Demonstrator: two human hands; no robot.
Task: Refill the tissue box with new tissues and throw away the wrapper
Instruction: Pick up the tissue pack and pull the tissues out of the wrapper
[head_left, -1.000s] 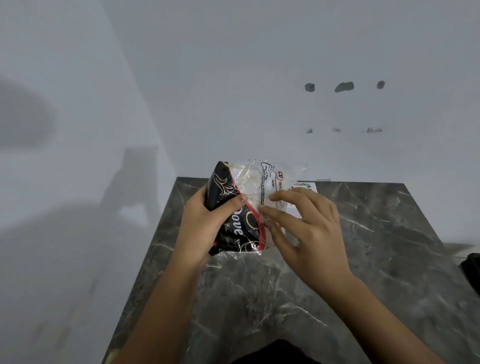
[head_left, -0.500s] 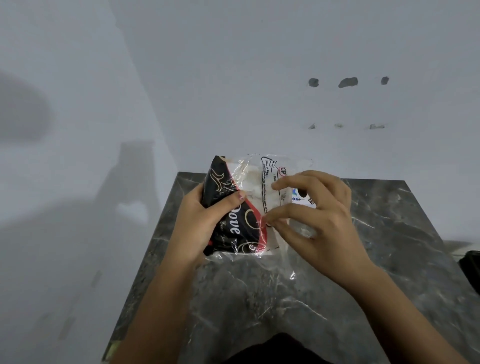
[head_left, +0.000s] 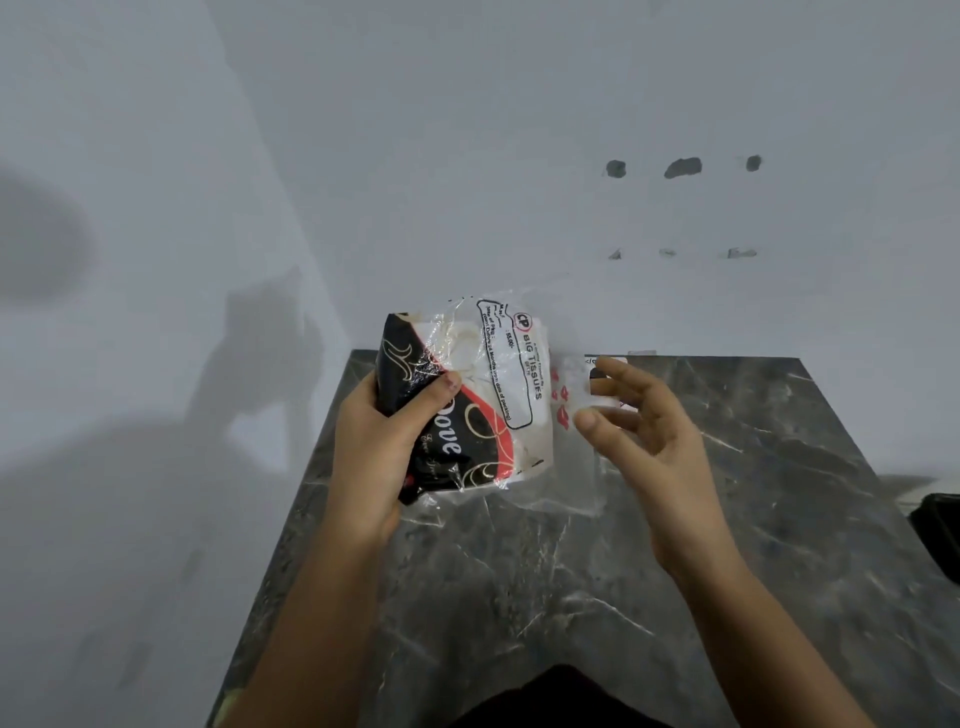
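Item, held above the far left part of the dark grey marble-patterned tabletop (head_left: 727, 519): one soft pack of white tissues in a clear plastic wrapper printed black, red and gold (head_left: 467, 405), stood on end and tilted. We read "BIG TISSUES" on the clear panel.

Left hand (head_left: 374, 457): clenched round the black printed end of the pack, thumb pressed across its front.

Right hand (head_left: 649, 441): fingers spread and loosely curled, just right of the pack. A thin sheet of clear film trails from the pack's right side toward these fingers; we cannot tell whether the fingertips pinch it or merely touch it, as that area is blurred.

Item, behind the right fingers at the far edge of the table: a small white object with red marks (head_left: 571, 387), mostly hidden. We cannot say whether it is the tissue box.

Item, far right edge of view: a black object (head_left: 940, 535), cut off, unidentified.

Stage, as we judge it: opening the wrapper; no tissues are out yet.

Risks from here:
- Film stretching instead of tearing, if pulled slowly.
- The stack bursting out and scattering, if the wrapper gives suddenly.
- Tissues crushed or creased by the tight left grip.
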